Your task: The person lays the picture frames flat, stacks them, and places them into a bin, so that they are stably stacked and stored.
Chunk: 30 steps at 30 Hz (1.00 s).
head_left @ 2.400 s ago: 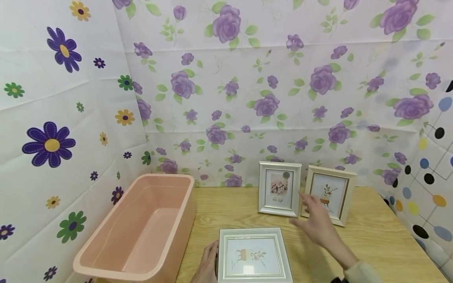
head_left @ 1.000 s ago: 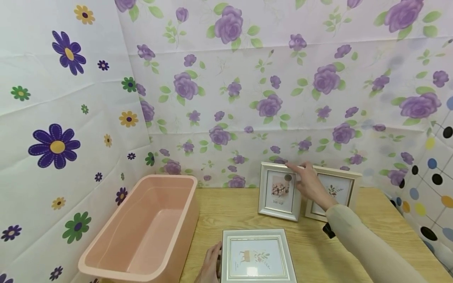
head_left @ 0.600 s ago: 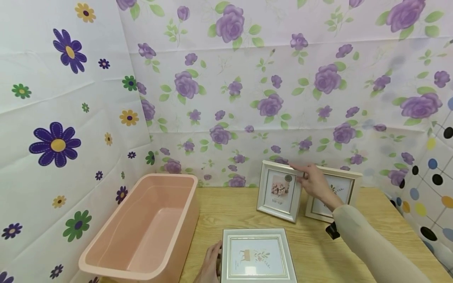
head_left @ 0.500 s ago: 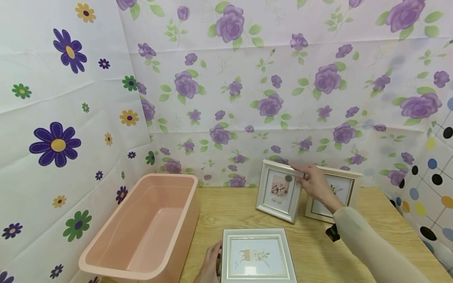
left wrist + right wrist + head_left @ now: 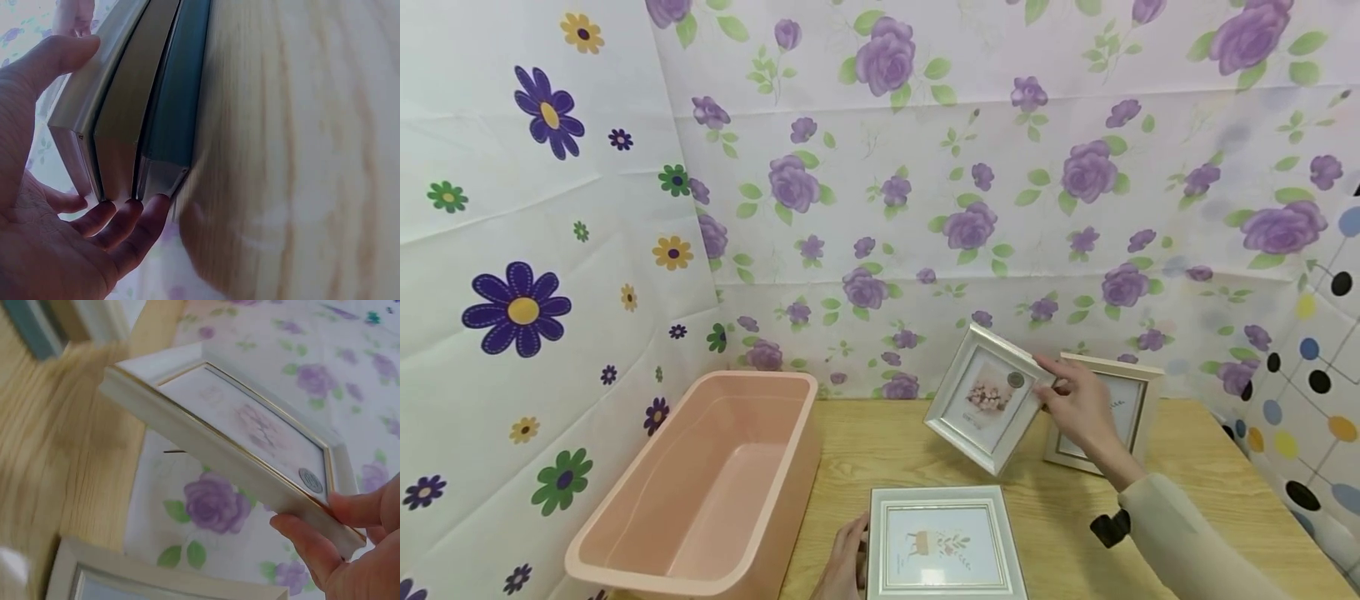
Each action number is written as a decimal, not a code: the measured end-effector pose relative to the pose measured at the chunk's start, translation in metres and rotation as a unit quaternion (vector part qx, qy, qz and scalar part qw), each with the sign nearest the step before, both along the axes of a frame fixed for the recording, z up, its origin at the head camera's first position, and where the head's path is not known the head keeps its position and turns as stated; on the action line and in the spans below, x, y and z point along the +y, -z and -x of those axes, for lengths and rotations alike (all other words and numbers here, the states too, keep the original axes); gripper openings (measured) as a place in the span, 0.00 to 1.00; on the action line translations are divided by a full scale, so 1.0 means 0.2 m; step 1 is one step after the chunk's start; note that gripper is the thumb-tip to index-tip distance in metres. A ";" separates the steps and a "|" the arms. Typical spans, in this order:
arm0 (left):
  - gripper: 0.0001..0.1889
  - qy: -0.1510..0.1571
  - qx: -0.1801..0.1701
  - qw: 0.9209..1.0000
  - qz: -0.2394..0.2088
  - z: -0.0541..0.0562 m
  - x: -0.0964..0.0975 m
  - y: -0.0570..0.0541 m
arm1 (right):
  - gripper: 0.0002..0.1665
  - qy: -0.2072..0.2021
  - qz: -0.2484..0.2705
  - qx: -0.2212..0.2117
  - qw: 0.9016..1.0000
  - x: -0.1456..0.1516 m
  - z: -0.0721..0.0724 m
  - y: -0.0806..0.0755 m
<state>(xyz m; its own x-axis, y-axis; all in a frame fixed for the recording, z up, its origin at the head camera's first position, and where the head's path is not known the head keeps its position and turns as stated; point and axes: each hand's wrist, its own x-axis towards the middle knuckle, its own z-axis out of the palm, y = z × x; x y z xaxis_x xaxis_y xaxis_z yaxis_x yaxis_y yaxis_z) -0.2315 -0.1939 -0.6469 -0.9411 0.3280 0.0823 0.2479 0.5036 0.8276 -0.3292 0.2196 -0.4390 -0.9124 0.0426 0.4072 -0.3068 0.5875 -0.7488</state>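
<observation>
My right hand (image 5: 1086, 412) pinches a silver-white picture frame (image 5: 988, 400) by its upper right corner. The frame tilts to one side; whether its lowest corner touches the table I cannot tell. In the right wrist view, thumb and fingers clasp that frame (image 5: 244, 434) near a round grey sticker. At the front, my left hand (image 5: 846, 557) holds the left side of a stack of picture frames (image 5: 943, 546). Three edges show in the left wrist view, white, brown and teal, with the thumb on the white frame (image 5: 94, 94) and fingertips against the stack's end.
A cream picture frame (image 5: 1138, 417) stands at the back right, partly behind my right hand. On the left sits a deep pink plastic tub (image 5: 805, 450) with nothing in it. Flowered cloth (image 5: 880, 208) hangs behind the wooden table (image 5: 865, 433).
My right hand went from reaching towards the standing frames to grasping the silver-white one, which then tilted, its top towards the right. The left hand stays on the stack.
</observation>
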 end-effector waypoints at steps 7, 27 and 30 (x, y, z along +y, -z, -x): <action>0.66 0.006 -0.006 1.000 -0.009 0.00 0.00 0.00 | 0.33 0.005 0.129 -0.049 0.990 -0.02 -0.15 -0.03; 0.67 0.012 0.048 0.999 0.010 -0.01 -0.01 0.04 | 0.43 0.032 0.431 -0.161 0.887 -0.14 -0.47 0.08; 0.66 0.020 0.080 0.997 0.005 -0.02 -0.02 0.04 | 0.43 0.040 0.445 -0.168 0.879 -0.17 -0.52 0.12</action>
